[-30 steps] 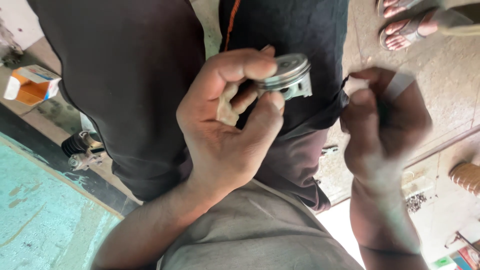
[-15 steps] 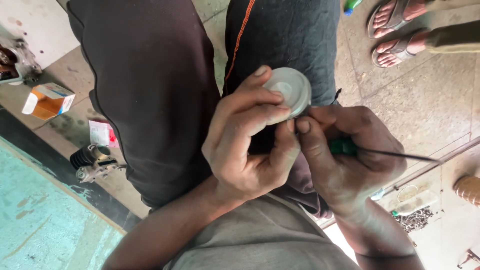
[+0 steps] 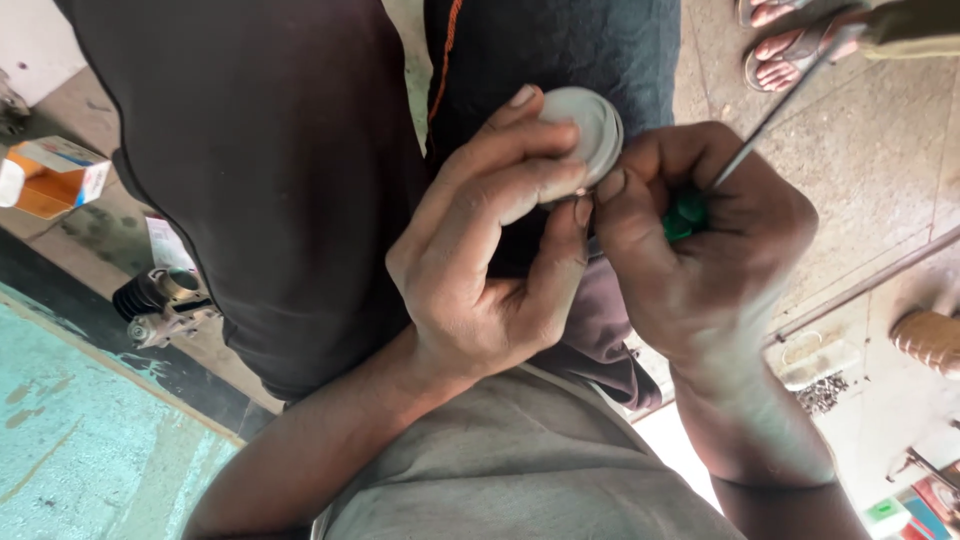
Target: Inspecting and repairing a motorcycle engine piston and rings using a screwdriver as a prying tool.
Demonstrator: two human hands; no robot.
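My left hand [image 3: 490,250] grips a round silver metal piston [image 3: 590,125], its flat crown facing the camera, held above my dark-trousered lap. My right hand [image 3: 700,250] is closed around a screwdriver with a green handle [image 3: 685,215]; its thin metal shaft [image 3: 775,110] points up to the right. The right thumb presses against the piston's lower edge, touching my left fingers. The piston's underside is hidden by my fingers.
An orange and white box [image 3: 50,175] lies on the floor at the left. A small black and metal engine part [image 3: 160,300] sits near a teal surface [image 3: 80,440]. Another person's sandalled feet [image 3: 780,50] stand at the top right on the concrete floor.
The piston turned from side-on to crown facing the camera. My right hand came in with the screwdriver and pressed against the piston; the shaft swung from pointing right to up-right.
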